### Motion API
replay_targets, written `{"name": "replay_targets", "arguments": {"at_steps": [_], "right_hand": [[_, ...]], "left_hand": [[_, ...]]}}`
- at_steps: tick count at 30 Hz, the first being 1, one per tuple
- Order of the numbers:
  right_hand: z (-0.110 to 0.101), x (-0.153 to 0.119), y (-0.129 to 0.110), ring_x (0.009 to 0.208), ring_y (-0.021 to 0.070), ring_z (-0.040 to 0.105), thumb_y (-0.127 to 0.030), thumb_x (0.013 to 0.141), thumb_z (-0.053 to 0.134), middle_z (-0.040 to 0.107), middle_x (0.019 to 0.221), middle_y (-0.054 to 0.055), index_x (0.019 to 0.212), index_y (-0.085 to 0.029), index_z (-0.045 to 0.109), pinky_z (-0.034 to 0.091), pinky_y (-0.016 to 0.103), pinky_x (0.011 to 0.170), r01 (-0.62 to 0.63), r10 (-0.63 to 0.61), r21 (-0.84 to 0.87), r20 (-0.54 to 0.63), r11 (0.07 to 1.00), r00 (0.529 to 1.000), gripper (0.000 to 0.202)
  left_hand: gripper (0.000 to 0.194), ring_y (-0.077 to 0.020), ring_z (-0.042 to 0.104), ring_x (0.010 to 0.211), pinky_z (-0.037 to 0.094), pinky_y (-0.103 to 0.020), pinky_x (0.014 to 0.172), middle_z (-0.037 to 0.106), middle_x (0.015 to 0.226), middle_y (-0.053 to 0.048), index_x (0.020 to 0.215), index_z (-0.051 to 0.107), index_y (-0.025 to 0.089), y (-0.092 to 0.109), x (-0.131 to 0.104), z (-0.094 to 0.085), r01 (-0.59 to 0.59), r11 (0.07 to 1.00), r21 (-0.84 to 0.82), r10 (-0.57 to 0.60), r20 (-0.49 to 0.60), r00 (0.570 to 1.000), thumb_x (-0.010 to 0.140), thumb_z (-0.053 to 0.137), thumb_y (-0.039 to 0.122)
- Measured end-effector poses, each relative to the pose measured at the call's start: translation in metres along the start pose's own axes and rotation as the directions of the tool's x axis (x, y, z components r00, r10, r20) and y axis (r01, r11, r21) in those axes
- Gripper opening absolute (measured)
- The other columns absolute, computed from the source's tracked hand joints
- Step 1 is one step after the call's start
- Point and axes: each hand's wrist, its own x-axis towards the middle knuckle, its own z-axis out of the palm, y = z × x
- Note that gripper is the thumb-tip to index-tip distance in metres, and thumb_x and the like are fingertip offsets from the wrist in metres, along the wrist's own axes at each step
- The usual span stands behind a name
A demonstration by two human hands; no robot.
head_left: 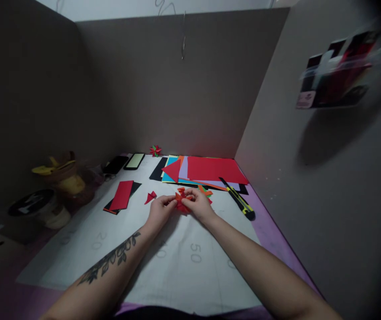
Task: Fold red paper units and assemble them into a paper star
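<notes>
A red and orange folded paper piece [183, 205] is pinched between both hands over the white sheet. My left hand [162, 209] grips its left side with thumb and fingers closed. On its right side, my right hand [199, 205] closes on it, with the fingers curled over the top edge. A small red folded paper [150, 197] lies just left of my left hand. Green and orange folded paper [205, 191] shows behind my right hand, partly hidden by it.
Stacked coloured sheets [215, 170] lie at the back, with a yellow and black cutter [238, 200] at right. Red cards [121, 195], a phone [134, 161], a paper star [155, 150] and tubs [40, 208] stand or lie leftward. A pouch [337, 73] hangs on the right wall.
</notes>
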Motion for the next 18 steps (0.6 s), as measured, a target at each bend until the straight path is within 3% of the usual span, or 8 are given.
{"name": "replay_targets", "arguments": {"at_steps": [6,10,18], "right_hand": [[-0.0011,0.0007,-0.0067,0.054,0.0092,0.049,-0.022,0.064,0.062,0.054,0.064,-0.005,0.083,-0.019,0.054,0.041,0.021,0.052,0.000,0.000,0.008,-0.027,1.000,1.000,0.021],[-0.0018,0.0020,-0.0047,0.050,0.0079,0.045,-0.021,0.063,0.061,0.049,0.060,-0.007,0.082,-0.019,0.053,0.037,0.020,0.049,-0.006,0.007,0.013,-0.030,1.000,1.000,0.021],[-0.0013,0.0020,0.0017,0.056,0.0106,0.050,-0.022,0.064,0.062,0.053,0.065,-0.004,0.084,-0.019,0.055,0.042,0.023,0.054,0.016,-0.017,-0.023,-0.011,1.000,1.000,0.021]], "left_hand": [[0.031,-0.0131,0.056,0.052,0.043,-0.024,0.050,0.064,0.064,-0.002,0.090,0.063,0.013,-0.0005,0.0005,0.0018,0.107,0.985,-0.133,-0.107,0.006,0.994,0.069,0.067,0.035],[0.026,-0.0116,0.055,0.053,0.041,-0.021,0.048,0.063,0.064,-0.001,0.082,0.062,0.014,-0.0012,0.0020,0.0015,0.137,0.970,-0.203,-0.145,-0.026,0.989,0.067,0.068,0.033],[0.020,-0.0093,0.051,0.050,0.036,-0.019,0.046,0.059,0.059,0.001,0.075,0.061,0.014,0.0053,0.0013,0.0044,0.154,0.950,-0.270,-0.177,-0.063,0.982,0.064,0.068,0.029]]}}
